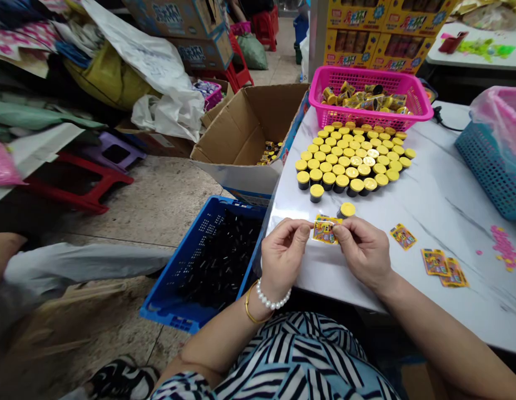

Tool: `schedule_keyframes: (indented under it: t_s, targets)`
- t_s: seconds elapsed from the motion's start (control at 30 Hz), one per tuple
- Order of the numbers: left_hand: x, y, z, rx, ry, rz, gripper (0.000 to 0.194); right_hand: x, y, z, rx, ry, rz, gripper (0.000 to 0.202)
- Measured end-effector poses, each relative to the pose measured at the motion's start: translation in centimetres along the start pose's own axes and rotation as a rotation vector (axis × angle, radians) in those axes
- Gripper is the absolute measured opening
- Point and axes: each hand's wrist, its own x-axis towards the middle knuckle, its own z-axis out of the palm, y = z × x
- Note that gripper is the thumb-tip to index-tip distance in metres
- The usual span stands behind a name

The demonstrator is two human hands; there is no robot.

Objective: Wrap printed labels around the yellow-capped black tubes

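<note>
Near the front edge of the white marbled table, a small yellow printed label is stretched between my two hands. My left hand is closed, its thumb and forefinger at the label's left edge. The right edge is pinched in my right hand. Just behind the label stands one black cup with a yellow lid. Farther back are rows of similar lidded cups. More printed labels lie to the right of my right hand, some overlapping.
A pink basket of wrapped cups stands behind the rows. At the right are a blue basket and small pink pieces. Left of the table are an open carton and a blue crate of black parts. Another person's leg shows at left.
</note>
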Motion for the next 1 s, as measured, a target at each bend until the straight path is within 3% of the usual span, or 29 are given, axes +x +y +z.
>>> schedule_keyframes:
  t_s: [0.33, 0.47, 0.63, 0.7, 0.8, 0.87, 0.93, 1.0]
  targets:
    - [0.3, 0.1, -0.6, -0.073, -0.01, -0.121, 0.018, -0.2, 0.5, 0.8, -0.23, -0.025, -0.295, 0.021]
    - [0.0, -0.1, -1.0, -0.036, 0.009, -0.109, 0.014, -0.3, 0.8, 1.3, -0.264, -0.049, -0.341, 0.019]
    - [0.2, 0.2, -0.8, -0.074, -0.042, -0.252, 0.022, 0.1, 0.8, 0.8, -0.241, -0.071, -0.355, 0.019]
    - [0.7, 0.3, -0.9, -0.168, -0.064, -0.348, 0.025, 0.8, 0.9, 0.0, -0.275, -0.028, -0.333, 0.014]
    - [1.6, 0.1, -1.1, -0.308, -0.104, -0.496, 0.03, 1.9, 1.9, -1.2, -0.479, 0.073, -0.234, 0.038]
    - [2.1, -0.1, -1.3, -0.375, -0.147, -0.574, 0.033, 2.6, 2.7, -1.9, -0.536, 0.046, -0.15, 0.032]
    - [2.5, -0.3, -1.3, -0.447, -0.18, -0.633, 0.033, 3.0, 3.3, -2.4, -0.417, -0.006, -0.056, 0.025]
    - [2.9, -0.4, -1.3, -0.526, -0.187, -0.677, 0.031, 3.3, 3.4, -2.8, -0.124, -0.04, 0.056, 0.024]
